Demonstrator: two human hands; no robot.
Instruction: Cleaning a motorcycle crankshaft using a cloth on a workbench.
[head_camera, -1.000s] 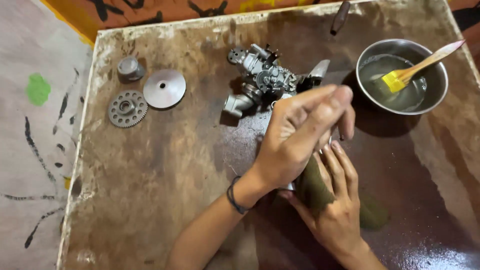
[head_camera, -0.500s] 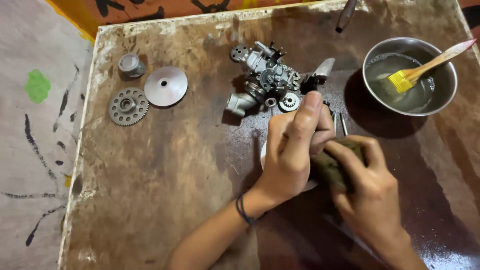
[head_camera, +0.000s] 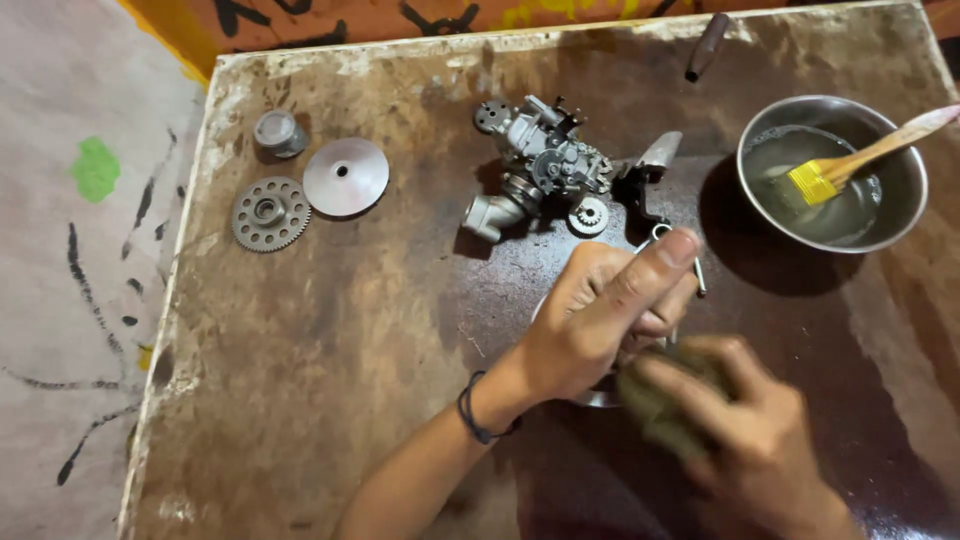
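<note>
Two hands — left hand (head_camera: 600, 320) gripping one metal part (head_camera: 600, 397), right hand (head_camera: 745, 440) clutching one rag (head_camera: 660, 405).

On the table (head_camera: 300, 400), the gear (head_camera: 270, 213) lies upper left, just beside the disc (head_camera: 345, 177); the bowl (head_camera: 832, 173) (brush (head_camera: 860, 160) in it) sits upper right.

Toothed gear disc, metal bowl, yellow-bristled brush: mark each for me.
toothed gear disc (head_camera: 269, 213), head view, on its hub.
metal bowl (head_camera: 915, 200), head view, on its right rim.
yellow-bristled brush (head_camera: 812, 181), head view, on its bristles.
</note>
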